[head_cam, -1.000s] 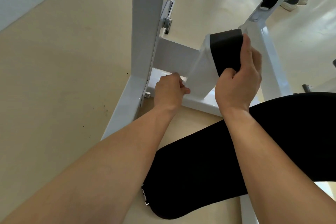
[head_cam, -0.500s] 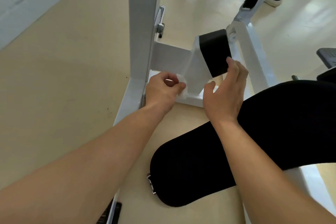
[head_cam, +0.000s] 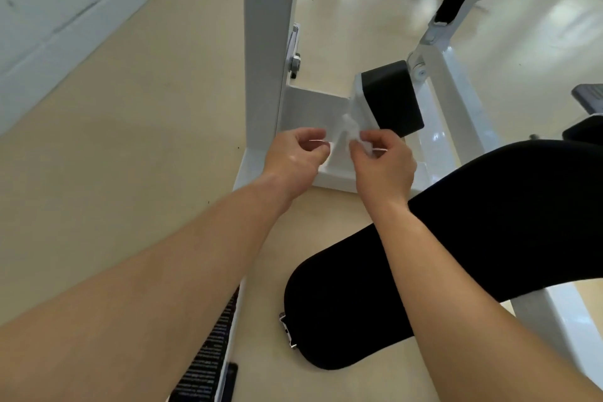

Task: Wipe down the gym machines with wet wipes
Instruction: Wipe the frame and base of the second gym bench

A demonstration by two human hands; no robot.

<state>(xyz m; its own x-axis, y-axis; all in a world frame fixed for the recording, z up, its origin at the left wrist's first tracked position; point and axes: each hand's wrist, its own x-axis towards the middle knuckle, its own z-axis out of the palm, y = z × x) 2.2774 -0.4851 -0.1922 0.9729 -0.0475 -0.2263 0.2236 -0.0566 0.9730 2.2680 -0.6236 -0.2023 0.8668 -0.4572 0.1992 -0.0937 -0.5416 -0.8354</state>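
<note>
I pinched wipe [head_cam: 351, 134] in right grip [head_cam: 381, 166] just below pad [head_cam: 393, 98], likely refolding to clean side. My left grip [head_cam: 293, 157], lower-left of pad, curled; on wipe or not, couldn't tell.

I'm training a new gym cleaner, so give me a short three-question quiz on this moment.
1. Multiple choice: which hand pinches the crumpled white wet wipe? A) left hand B) right hand C) neither
2. True or false: a hand covers the black rectangular pad on the white metal frame.
3. Fill in: the long black padded seat lies ___ the right forearm.

Key: 1 B; 2 false; 3 beneath.
</note>
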